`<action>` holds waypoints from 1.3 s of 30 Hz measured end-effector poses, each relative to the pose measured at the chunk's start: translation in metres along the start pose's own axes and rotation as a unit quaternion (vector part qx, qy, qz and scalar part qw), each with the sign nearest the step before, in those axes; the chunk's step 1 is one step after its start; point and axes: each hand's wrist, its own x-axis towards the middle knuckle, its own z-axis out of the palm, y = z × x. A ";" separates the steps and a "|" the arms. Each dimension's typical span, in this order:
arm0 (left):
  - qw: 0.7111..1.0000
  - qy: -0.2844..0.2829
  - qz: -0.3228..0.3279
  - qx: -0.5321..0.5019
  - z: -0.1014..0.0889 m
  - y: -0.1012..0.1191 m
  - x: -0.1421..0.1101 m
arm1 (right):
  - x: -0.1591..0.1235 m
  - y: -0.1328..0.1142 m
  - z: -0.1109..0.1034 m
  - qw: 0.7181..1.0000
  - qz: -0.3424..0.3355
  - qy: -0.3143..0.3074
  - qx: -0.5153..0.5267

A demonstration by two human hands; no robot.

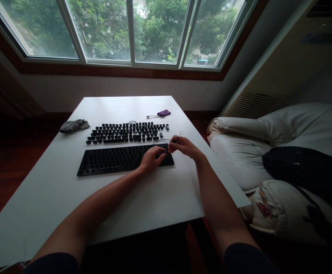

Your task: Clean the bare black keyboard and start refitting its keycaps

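A black keyboard [114, 160] with its keycaps off lies on the white table [143, 198]. Over its right end, my left hand [153, 158] has its fingers curled and thumb drawn in; what is between them, if anything, is too small to make out. Close beside it, my right hand [183, 146] is closed on a keycap puller, whose thin wire ends [180, 134] stick up past the fingers. Behind the keyboard, loose black keycaps [126, 132] are laid out in rows. A thin cable [160, 140] curves behind the keyboard near my hands.
A crumpled grey cloth [74, 126] lies by the table's left edge. Toward the back sits a purple cloth or pouch [164, 112] beside a thin white stick [151, 116]. To the right is a pale sofa [240, 160] with a dark bag or garment [303, 167] on it.
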 end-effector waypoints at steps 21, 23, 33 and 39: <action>0.994 0.059 -0.074 -0.063 -0.001 -0.003 0.002 | 0.012 0.013 0.020 0.994 0.064 0.069 0.058; 0.993 0.066 -0.074 -0.068 -0.001 -0.003 0.002 | 0.013 0.014 0.022 0.993 0.065 0.071 0.069; 0.983 0.044 -0.075 -0.159 -0.001 -0.006 0.002 | 0.015 0.019 0.023 0.990 0.050 0.057 0.118; 0.966 0.041 -0.068 -0.246 -0.002 -0.009 0.006 | 0.017 0.022 0.024 0.979 0.070 0.052 0.187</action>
